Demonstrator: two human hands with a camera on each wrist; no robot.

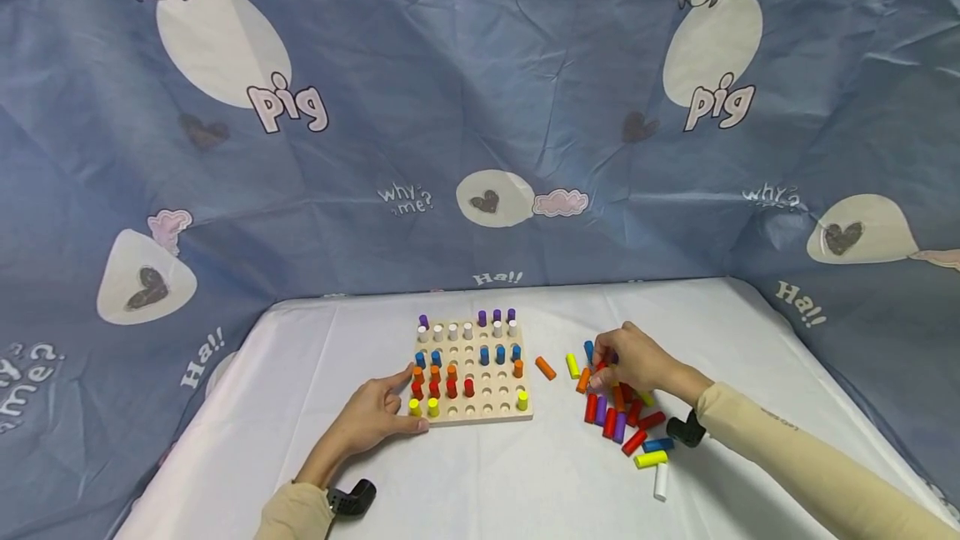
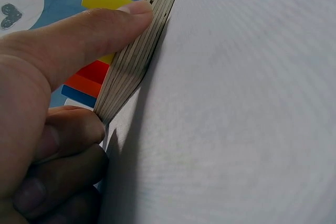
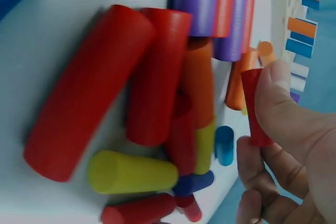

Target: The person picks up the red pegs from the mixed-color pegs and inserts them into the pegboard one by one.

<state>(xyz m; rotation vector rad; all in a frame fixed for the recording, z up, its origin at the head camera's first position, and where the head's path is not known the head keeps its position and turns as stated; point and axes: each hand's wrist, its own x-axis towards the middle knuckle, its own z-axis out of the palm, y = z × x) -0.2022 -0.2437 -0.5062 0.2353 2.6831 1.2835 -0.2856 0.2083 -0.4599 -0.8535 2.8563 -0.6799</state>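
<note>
Red peg (image 3: 251, 103), pinched between right thumb (image 3: 273, 92) and fingers (image 3: 250, 156)

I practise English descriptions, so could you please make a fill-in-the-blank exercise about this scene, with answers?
The right hand pinches a cylindrical peg coloured ____.
Exactly ____ upright yellow cylindrical pegs stand in the pale wooden pegboard that the left hand touches.
In the head view, the lowest loose cylindrical peg is coloured ____.

Missing words: red; three; white

The blue backdrop (image 1: 420, 123) reads — "pig", "why me?", "Ha!!" — repeatedly.
</note>
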